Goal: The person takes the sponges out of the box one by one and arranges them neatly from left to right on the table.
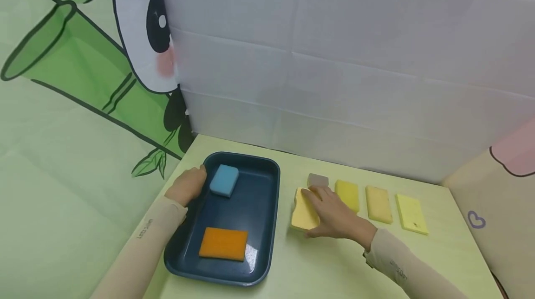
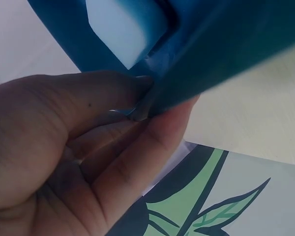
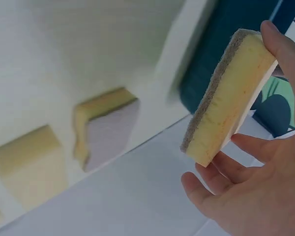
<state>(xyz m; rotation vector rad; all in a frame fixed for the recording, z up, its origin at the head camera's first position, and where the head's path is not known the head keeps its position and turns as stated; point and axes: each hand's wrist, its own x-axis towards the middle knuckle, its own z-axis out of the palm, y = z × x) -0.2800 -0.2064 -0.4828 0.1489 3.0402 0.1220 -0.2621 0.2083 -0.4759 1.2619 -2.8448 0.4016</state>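
My left hand (image 1: 189, 185) pinches the left rim of a dark blue rectangular tray (image 1: 261, 217), thumb inside the wall and fingers outside, as the left wrist view shows. In that tray lie a light blue sponge (image 1: 224, 180) near the far end and an orange sponge (image 1: 224, 243) near the close end. To the right of the tray, my right hand (image 1: 334, 215) grips a yellow sponge (image 1: 304, 211) by its edges between thumb and fingers. The right wrist view shows a rough grey-brown layer on one face of this sponge (image 3: 231, 98), held above the table.
Behind the right hand stands a grey-topped sponge (image 1: 318, 180). Farther right lie a yellow sponge (image 1: 348, 194), a tan-yellow sponge (image 1: 378, 204) and a pale yellow sponge (image 1: 412, 213) in a row. A white wall sheet (image 1: 334, 81) borders the table's back.
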